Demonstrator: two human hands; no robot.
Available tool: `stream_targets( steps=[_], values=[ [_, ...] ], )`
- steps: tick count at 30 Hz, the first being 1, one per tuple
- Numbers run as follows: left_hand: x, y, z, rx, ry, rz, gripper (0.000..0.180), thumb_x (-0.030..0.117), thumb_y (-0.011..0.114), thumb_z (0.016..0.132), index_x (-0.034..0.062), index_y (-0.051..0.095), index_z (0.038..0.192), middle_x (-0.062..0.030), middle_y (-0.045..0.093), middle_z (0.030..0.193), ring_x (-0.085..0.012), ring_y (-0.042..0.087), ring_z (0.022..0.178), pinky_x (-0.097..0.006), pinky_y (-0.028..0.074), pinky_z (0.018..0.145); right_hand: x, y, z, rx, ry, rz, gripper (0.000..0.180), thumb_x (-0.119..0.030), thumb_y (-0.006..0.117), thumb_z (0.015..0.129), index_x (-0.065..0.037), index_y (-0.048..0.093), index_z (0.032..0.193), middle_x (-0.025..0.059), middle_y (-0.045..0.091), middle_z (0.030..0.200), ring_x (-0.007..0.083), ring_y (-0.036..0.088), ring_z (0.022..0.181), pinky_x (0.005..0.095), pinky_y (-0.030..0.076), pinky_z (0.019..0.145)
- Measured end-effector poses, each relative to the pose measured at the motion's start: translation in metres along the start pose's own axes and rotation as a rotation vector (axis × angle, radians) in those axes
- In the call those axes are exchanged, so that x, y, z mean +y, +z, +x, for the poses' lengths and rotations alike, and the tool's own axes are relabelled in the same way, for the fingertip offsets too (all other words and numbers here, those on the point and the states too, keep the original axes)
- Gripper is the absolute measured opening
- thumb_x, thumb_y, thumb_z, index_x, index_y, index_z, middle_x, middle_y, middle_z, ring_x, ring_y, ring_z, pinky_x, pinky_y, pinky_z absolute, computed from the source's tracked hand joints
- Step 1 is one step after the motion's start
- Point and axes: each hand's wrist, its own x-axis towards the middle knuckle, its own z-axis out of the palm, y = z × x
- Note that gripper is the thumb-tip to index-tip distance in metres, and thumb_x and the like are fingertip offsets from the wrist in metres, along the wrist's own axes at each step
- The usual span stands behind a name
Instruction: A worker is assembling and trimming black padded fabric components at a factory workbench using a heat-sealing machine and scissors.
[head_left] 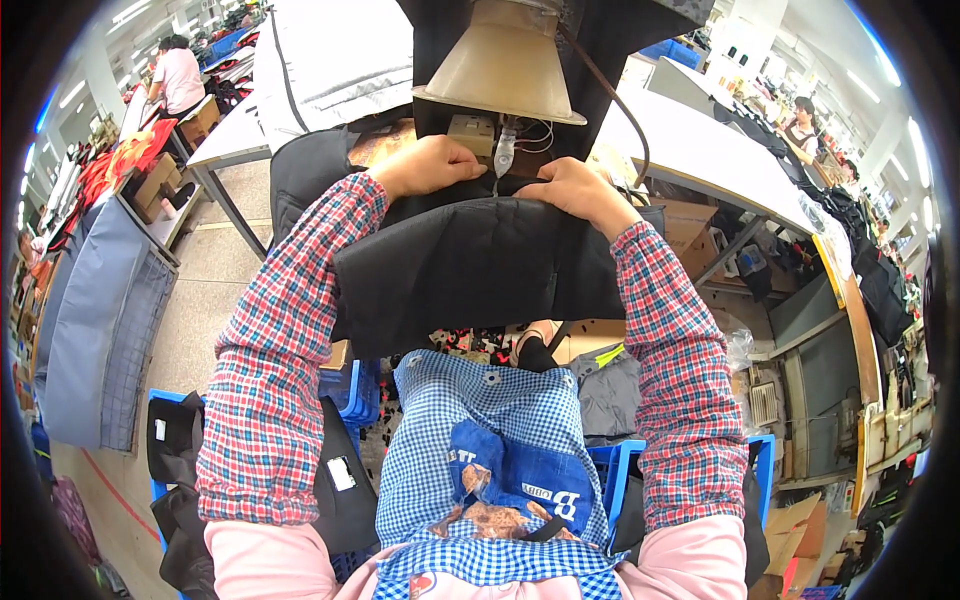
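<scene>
A thick black padded fabric piece [455, 265] hangs over the machine's work spot and droops toward my lap. My left hand [432, 166] is closed, its fingertips pressed together at the fabric's far edge, left of a narrow pale machine part [504, 155]. On the other side of that part, my right hand [578, 192] pinches the fabric's upper edge between thumb and fingers. Above both hands hangs a cream cone-shaped lamp shade [500, 75]. The spot directly under the narrow part is partly hidden by folds of fabric.
Blue crates holding black pieces stand at my left [157, 480] and right [765, 470]. White tables [235, 138] flank the machine. A brown cable [630, 110] curves down at its right. Other people [180, 80] are farther off.
</scene>
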Motion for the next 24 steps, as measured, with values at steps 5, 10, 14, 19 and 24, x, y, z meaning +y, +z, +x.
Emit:
stream_targets(
  steps=[5, 10, 14, 19, 24],
  values=[
    [0.002, 0.0, 0.002, 0.018, 0.016, 0.004, 0.036, 0.039, 0.063, 0.095, 0.0043, 0.073, 0.097, -0.0116, 0.07, 0.079, -0.0197, 0.063, 0.072, -0.036, 0.049, 0.07, 0.002, -0.001, -0.002, 0.039, -0.019, 0.017, 0.047, -0.044, 0.074, 0.078, 0.003, 0.073, 0.084, 0.0096, 0.066, 0.071, 0.0176, 0.063, 0.068, 0.0307, 0.05, 0.069],
    [0.006, -0.003, -0.001, 0.033, -0.003, 0.048, 0.035, 0.039, 0.063, 0.094, 0.006, 0.073, 0.099, -0.0116, 0.071, 0.081, -0.0208, 0.065, 0.074, -0.036, 0.051, 0.072, -0.004, -0.004, -0.002, -0.006, -0.002, 0.03, 0.047, -0.044, 0.074, 0.078, 0.003, 0.072, 0.084, 0.0091, 0.065, 0.069, 0.017, 0.062, 0.065, 0.0298, 0.048, 0.065],
    [0.009, -0.005, -0.003, 0.015, -0.016, 0.052, 0.034, 0.039, 0.063, 0.094, 0.0066, 0.073, 0.101, -0.0117, 0.072, 0.084, -0.021, 0.065, 0.077, -0.035, 0.051, 0.075, -0.005, -0.003, -0.004, 0.015, -0.024, 0.016, 0.05, -0.044, 0.075, 0.077, 0.006, 0.07, 0.083, 0.01, 0.063, 0.068, 0.0165, 0.06, 0.064, 0.0304, 0.047, 0.064],
    [0.008, -0.002, -0.004, 0.011, -0.035, 0.029, 0.035, 0.037, 0.063, 0.094, 0.0052, 0.073, 0.104, -0.0118, 0.072, 0.087, -0.0204, 0.066, 0.08, -0.035, 0.051, 0.077, -0.008, -0.008, -0.005, -0.039, 0.003, 0.01, 0.069, -0.048, 0.076, 0.072, 0.012, 0.069, 0.105, 0.0258, 0.07, 0.101, 0.0331, 0.069, 0.094, 0.0348, 0.052, 0.087],
    [0.0, 0.001, -0.009, 0.041, -0.027, 0.034, 0.035, 0.037, 0.063, 0.095, 0.0046, 0.072, 0.104, -0.0117, 0.073, 0.088, -0.0199, 0.065, 0.079, -0.035, 0.051, 0.077, 0.002, 0.001, 0.003, 0.008, -0.044, 0.007, 0.072, -0.051, 0.074, 0.071, 0.011, 0.069, 0.107, 0.0267, 0.07, 0.106, 0.0336, 0.068, 0.098, 0.0358, 0.052, 0.088]
  ],
)
